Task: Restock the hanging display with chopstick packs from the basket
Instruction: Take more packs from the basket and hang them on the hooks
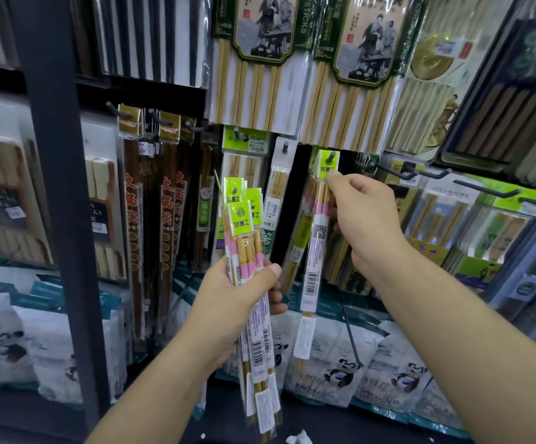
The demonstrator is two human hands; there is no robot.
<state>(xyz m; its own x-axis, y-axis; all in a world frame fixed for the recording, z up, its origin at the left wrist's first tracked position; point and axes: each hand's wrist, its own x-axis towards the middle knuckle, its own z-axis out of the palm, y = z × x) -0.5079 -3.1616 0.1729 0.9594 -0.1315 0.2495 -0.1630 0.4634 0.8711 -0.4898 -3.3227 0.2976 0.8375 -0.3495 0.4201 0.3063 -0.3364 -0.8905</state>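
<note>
Left grip (238,302), low centre, is curled round a bundle of chopstick packs (244,238); their long axis is near upright, tilted slightly left, with green headers up. Right grip (366,216) pinches the green header of 1 pack (316,248) at a display hook (330,157). That pack hangs vertical, header up, barcode end down.

Legible: "味膳工" on lime header of held packs (243,223) and of hung pack (328,169); "PSTICKS" (first letters cut off) down edge of green-bordered pack (260,75); "JOY HER", blurred, atop right-hand pack (446,203).
</note>
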